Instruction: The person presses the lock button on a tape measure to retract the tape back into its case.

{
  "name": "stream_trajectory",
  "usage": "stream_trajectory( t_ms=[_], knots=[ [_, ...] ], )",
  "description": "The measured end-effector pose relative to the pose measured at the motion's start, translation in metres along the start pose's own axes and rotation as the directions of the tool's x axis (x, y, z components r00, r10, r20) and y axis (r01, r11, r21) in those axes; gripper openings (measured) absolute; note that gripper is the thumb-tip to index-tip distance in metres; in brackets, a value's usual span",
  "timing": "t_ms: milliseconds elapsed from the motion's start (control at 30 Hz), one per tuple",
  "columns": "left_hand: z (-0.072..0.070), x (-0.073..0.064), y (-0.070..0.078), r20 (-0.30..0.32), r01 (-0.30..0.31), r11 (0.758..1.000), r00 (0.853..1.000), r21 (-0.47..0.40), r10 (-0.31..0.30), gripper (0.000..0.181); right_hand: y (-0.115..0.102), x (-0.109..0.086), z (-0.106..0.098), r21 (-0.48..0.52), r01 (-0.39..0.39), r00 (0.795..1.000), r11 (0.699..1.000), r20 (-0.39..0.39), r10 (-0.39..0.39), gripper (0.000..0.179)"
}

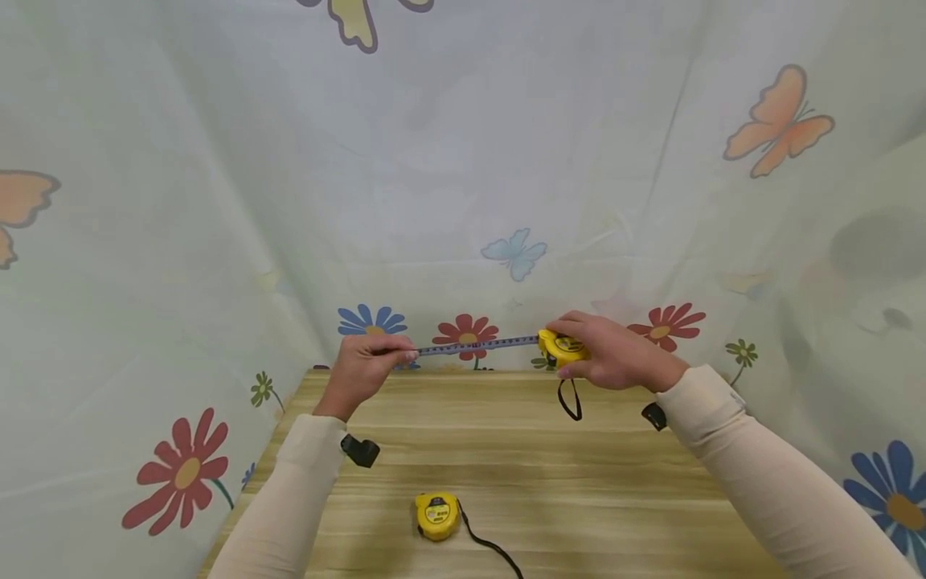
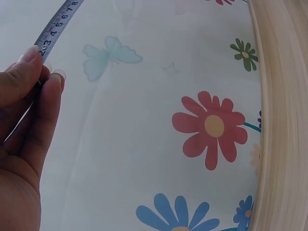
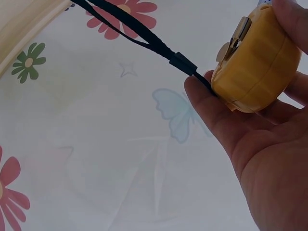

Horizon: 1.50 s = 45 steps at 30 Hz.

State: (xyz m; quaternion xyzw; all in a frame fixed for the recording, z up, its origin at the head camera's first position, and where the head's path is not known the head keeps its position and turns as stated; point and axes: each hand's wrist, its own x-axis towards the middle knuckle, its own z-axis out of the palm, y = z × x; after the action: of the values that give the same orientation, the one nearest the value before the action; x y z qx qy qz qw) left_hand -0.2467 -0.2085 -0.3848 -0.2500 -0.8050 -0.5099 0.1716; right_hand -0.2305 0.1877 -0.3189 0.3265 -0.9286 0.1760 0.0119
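My right hand [image 1: 611, 351] grips a yellow tape measure [image 1: 560, 347] above the far part of the table, its black wrist strap [image 1: 570, 400] hanging below. In the right wrist view the yellow case [image 3: 260, 62] sits between thumb and fingers. From the case a stretch of silvery blade [image 1: 477, 346] runs left, nearly level. My left hand [image 1: 364, 368] pinches the free end of that blade between thumb and fingers; in the left wrist view the low numbers on the blade [image 2: 58, 26] show just beyond the thumb. The blade's very tip is hidden by the fingers.
A second yellow tape measure [image 1: 437, 516] lies on the wooden table [image 1: 615, 474] near the front, its black strap [image 1: 488, 544] trailing right. A pale curtain [image 1: 434, 161] printed with flowers and butterflies stands behind the table and along both sides.
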Motion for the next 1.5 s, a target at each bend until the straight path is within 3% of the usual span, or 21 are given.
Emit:
stream_trajectory(
  t_ms=[733,1000,1267,1500],
  knots=[
    [0.0031,-0.0014,0.0088,0.006,0.022,1.0,1.0,-0.007,-0.022,0.008,-0.0061,-0.0019,0.0005,0.011,0.02,1.0,1.0,-0.013,-0.02,0.064],
    [0.0027,-0.0016,0.0072,0.029,-0.01,1.0,1.0,-0.016,0.01,0.008,-0.0071,-0.0029,0.0012,0.024,0.01,1.0,1.0,-0.001,-0.01,0.065],
    [0.0036,-0.0014,0.0095,0.015,0.008,1.0,1.0,-0.007,-0.008,0.007,-0.0082,0.0001,0.0023,0.007,0.021,1.0,1.0,-0.007,-0.021,0.064],
    [0.0054,0.0009,0.0094,0.021,-0.016,1.0,1.0,-0.005,0.016,0.007,-0.008,0.0003,0.0019,0.014,0.023,1.0,1.0,-0.006,-0.023,0.063]
  ],
)
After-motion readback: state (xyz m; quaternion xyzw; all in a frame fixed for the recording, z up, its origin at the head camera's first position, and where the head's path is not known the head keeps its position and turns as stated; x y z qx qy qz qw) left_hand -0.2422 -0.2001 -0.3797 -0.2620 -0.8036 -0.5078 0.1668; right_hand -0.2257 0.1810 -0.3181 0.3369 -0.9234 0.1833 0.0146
